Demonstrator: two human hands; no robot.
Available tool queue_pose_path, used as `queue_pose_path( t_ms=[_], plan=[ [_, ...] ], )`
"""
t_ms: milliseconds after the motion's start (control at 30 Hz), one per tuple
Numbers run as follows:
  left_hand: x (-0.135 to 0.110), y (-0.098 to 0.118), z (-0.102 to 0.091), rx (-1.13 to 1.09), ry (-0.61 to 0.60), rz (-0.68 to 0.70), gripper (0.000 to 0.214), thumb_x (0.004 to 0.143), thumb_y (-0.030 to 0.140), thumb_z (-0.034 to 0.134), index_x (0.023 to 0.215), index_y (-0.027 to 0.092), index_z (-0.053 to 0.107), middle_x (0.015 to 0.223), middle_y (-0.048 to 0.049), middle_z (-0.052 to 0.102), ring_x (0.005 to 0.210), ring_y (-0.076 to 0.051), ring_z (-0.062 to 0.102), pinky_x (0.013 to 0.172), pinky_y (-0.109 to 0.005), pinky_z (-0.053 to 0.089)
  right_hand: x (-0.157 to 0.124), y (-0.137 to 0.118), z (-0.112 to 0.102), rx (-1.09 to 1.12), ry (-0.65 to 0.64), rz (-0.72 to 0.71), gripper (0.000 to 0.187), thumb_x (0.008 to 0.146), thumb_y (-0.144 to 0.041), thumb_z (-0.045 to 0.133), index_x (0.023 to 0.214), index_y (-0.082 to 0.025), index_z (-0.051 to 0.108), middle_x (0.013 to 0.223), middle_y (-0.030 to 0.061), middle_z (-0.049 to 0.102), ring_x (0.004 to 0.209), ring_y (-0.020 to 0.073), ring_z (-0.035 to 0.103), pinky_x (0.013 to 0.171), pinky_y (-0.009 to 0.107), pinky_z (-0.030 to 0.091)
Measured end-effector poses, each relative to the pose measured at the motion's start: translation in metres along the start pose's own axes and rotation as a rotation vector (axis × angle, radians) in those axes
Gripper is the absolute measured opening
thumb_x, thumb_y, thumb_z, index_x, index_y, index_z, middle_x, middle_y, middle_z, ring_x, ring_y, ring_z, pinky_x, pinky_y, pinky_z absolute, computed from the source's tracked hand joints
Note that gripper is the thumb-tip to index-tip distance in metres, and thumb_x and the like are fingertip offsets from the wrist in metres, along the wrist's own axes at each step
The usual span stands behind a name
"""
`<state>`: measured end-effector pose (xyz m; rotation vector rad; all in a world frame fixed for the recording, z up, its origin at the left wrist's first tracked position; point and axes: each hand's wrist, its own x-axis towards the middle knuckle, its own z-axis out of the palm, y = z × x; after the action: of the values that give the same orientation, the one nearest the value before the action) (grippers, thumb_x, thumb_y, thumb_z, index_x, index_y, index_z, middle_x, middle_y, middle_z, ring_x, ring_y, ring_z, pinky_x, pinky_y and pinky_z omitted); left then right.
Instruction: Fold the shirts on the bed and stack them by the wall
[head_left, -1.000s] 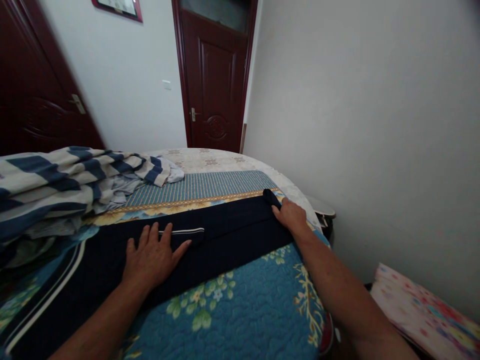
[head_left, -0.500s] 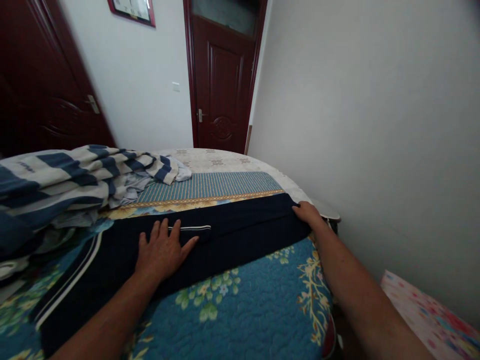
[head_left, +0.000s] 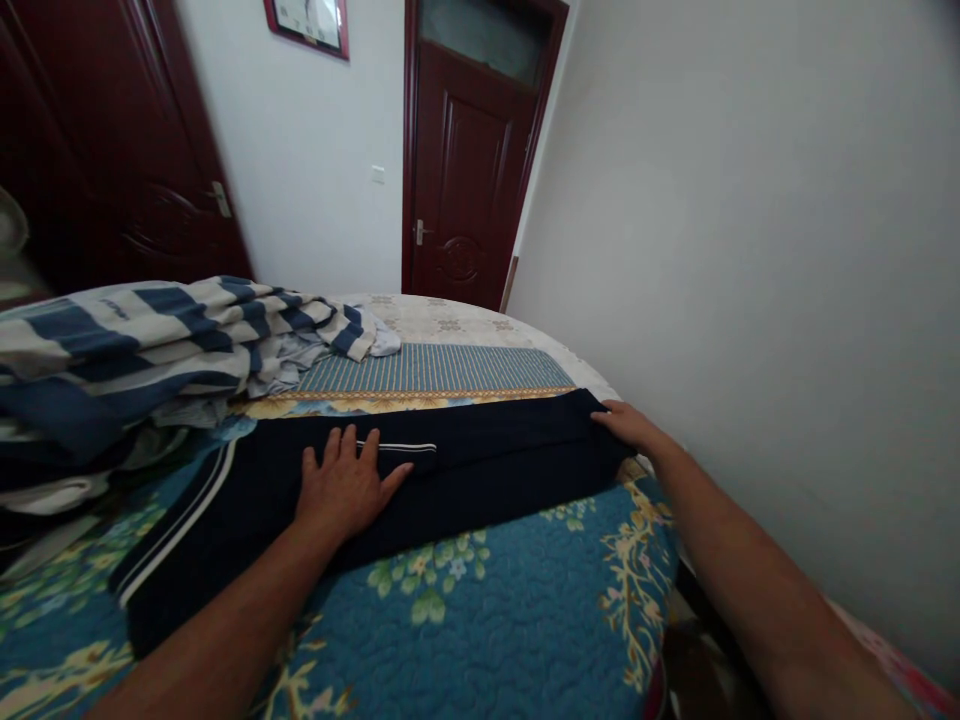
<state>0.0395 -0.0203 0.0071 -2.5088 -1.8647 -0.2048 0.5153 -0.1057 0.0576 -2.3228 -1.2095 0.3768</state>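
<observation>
A dark navy shirt (head_left: pixel 487 458) with white-striped trim lies flat in a long folded strip across the quilted blue floral cover (head_left: pixel 510 610). My left hand (head_left: pixel 346 485) rests on it with fingers spread, beside a short white-striped edge that looks like a sleeve cuff. At the strip's far right end, my right hand (head_left: pixel 626 422) pinches the corner of the fabric between thumb and fingers. Part of the striped edge is hidden beneath my left fingers.
A heap of clothes with a blue-and-white striped shirt (head_left: pixel 172 335) lies at the left. A pale patterned cloth (head_left: pixel 442 312) covers the far end. A white wall (head_left: pixel 720 250) runs along the right. Two dark red doors (head_left: pixel 480 150) stand beyond.
The view has turned slightly left, so the scene sits farther right. My left hand stays flat on the shirt and my right hand keeps hold of its end.
</observation>
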Motion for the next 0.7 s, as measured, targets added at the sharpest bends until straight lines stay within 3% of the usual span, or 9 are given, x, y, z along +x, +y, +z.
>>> queue_pose_path(
  t_ms=[100, 200, 333, 433, 700],
  plan=[
    [-0.001, 0.000, 0.000, -0.001, 0.006, 0.002, 0.095, 0.096, 0.078, 0.034, 0.164, 0.013, 0.045, 0.171, -0.0259, 0.035, 0.161, -0.045, 0.024, 0.124, -0.069, 0.020, -0.013, -0.026, 0.008, -0.261, 0.105, -0.167, 0.034, 0.101, -0.031, 0.056, 0.125, -0.014, 0.072, 0.124, 0.0148, 0.076, 0.115, 0.0264, 0.070, 0.098, 0.031, 0.050],
    [-0.001, 0.000, 0.000, 0.003, 0.005, 0.001, 0.095, 0.096, 0.079, 0.034, 0.164, 0.013, 0.045, 0.171, -0.0258, 0.035, 0.161, -0.045, 0.024, 0.124, -0.069, 0.020, -0.037, -0.059, 0.033, -0.382, 0.168, -0.262, 0.039, 0.105, -0.034, 0.051, 0.137, -0.017, 0.064, 0.126, 0.0153, 0.075, 0.118, 0.0277, 0.070, 0.100, 0.032, 0.048],
    [-0.002, 0.000, 0.000, 0.001, 0.018, 0.007, 0.095, 0.096, 0.079, 0.034, 0.164, 0.013, 0.046, 0.170, -0.0262, 0.036, 0.161, -0.045, 0.024, 0.124, -0.069, 0.021, -0.073, -0.101, 0.083, -0.539, 0.071, -0.287, 0.036, 0.106, -0.037, 0.049, 0.132, -0.017, 0.061, 0.111, 0.0177, 0.077, 0.106, 0.0310, 0.075, 0.091, 0.038, 0.053],
    [-0.002, 0.000, 0.000, -0.003, 0.017, 0.007, 0.095, 0.097, 0.079, 0.034, 0.164, 0.012, 0.046, 0.170, -0.0267, 0.036, 0.160, -0.046, 0.024, 0.124, -0.069, 0.020, -0.088, -0.116, 0.109, -0.626, 0.032, -0.326, 0.032, 0.106, -0.032, 0.046, 0.130, -0.015, 0.060, 0.105, 0.0185, 0.077, 0.101, 0.0324, 0.077, 0.088, 0.041, 0.056],
    [-0.002, -0.001, 0.001, -0.020, 0.019, 0.007, 0.097, 0.096, 0.080, 0.032, 0.164, 0.012, 0.046, 0.170, -0.0264, 0.036, 0.161, -0.046, 0.023, 0.124, -0.070, 0.019, -0.095, -0.126, 0.104, -0.677, 0.077, -0.355, 0.027, 0.108, -0.030, 0.042, 0.122, -0.016, 0.060, 0.103, 0.0179, 0.077, 0.096, 0.0310, 0.078, 0.085, 0.039, 0.058]
  ],
)
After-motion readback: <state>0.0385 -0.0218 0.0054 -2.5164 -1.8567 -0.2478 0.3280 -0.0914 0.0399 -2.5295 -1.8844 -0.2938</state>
